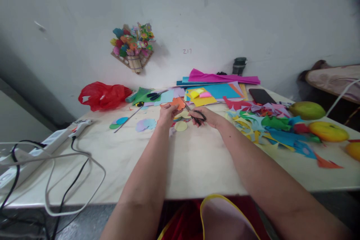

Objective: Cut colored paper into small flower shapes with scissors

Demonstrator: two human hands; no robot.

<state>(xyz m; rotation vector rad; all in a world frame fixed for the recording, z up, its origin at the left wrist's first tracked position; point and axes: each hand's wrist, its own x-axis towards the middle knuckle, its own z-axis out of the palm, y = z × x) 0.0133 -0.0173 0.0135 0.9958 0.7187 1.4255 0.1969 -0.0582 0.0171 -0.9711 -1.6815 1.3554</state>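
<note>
Between the fingertips of my left hand (168,113) is a small piece of orange paper (178,103) with a curved edge. My right hand (206,116) grips the black handles of a pair of scissors (200,117), and the blades point up and left at the orange paper. Under and around my hands lie cut paper circles, among them a pale yellow circle (180,126). To the left sits a pile of lilac and light blue circles (146,124). Farther left, a blue circle (122,120) overlaps green ones beside a thin dark stick (128,119).
Paper scraps (267,120) spread across the right side near a phone (262,96) and several mangoes (328,131). Coloured sheets (222,90) are stacked at the back. A second pair of scissors (153,96) and a red plastic bag (104,95) lie back left. Cables trail from a power strip (53,138).
</note>
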